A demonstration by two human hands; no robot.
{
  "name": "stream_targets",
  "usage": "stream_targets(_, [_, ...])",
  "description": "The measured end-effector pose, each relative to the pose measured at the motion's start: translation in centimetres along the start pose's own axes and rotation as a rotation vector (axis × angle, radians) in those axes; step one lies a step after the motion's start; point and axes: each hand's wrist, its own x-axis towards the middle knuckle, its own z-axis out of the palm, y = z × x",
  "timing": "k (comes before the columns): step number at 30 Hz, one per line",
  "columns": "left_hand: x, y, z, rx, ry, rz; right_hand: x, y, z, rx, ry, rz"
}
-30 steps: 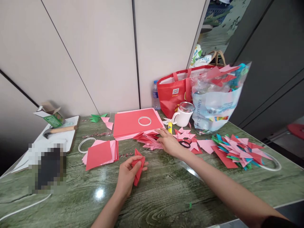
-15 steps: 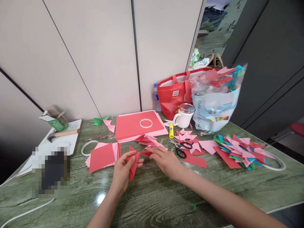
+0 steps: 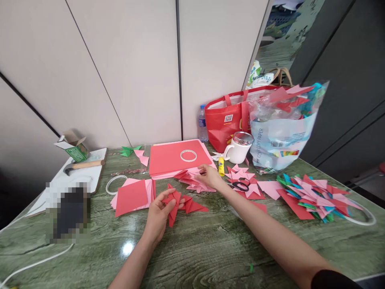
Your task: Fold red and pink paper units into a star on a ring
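My left hand [image 3: 159, 214] grips a red folded paper piece [image 3: 172, 212] between thumb and fingers, low over the table. A second red folded piece [image 3: 194, 205] with pointed ends reaches out to the right from behind those fingers; whether the two are joined, I cannot tell. Farther back, my right hand [image 3: 209, 177] is over a pile of pink and red folded pieces [image 3: 197, 185], thumb and bent fingers apart at its edge. Left of my left hand lies a stack of red and pink paper squares [image 3: 131, 198].
Behind are large red sheets [image 3: 168, 159] with a tape ring [image 3: 188, 155]. Scissors [image 3: 240, 186], partly hidden by my right forearm, lie near a glue stick [image 3: 221, 167] and white mug [image 3: 239, 148]. Colourful folded pieces [image 3: 319, 196] are heaped right; a hammer [image 3: 86, 165] lies left.
My right hand has moved away from the left, back to the pink pile. The second red piece now shows beside my left hand, which keeps its hold. The view has shifted slightly.
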Motion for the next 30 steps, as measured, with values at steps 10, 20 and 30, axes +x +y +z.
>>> stream_targets(10, [-0.5, 0.0, 0.6, 0.010, -0.031, 0.036, -1.8, -0.3, -3.2, 0.451, -0.035, 0.153])
stream_targets(20, [-0.8, -0.3, 1.0, -0.064, 0.002, 0.052, -9.9, -4.1, 0.6, 0.964, -0.241, 0.228])
stream_targets(30, [-1.0, -0.4, 1.3, 0.017, -0.061, 0.020, -10.4, -3.5, 1.5, 0.790, -0.169, 0.059])
